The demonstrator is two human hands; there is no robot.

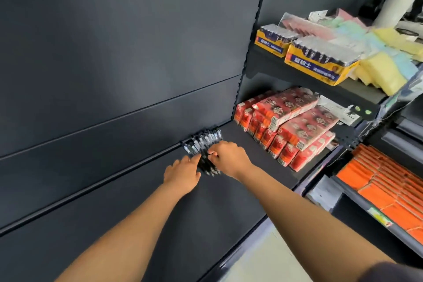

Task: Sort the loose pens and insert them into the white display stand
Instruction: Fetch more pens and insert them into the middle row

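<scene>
Dark shelf [229, 204], blurred pile of black pens [204, 142] at its back against the wall [114, 52], left hand [183, 174] flat, straight fingers touching the pile, tips hidden, right hand [229, 158] curled on some pens, red packs [288, 126] just beside.

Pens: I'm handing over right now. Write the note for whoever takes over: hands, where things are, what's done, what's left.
Left hand: fingers stretched out, touching the near end of the pens, holding nothing that I can see.
Right hand: fingers curled, pinching pens at the pile's right side.
Pens: one loose pile on the dark shelf against the back panel, left of the red packs.
Stand: not in view.
Done: nothing visible; no pen sorted out or inserted.
Left: sort the pile, find the stand, insert all the pens.
</scene>
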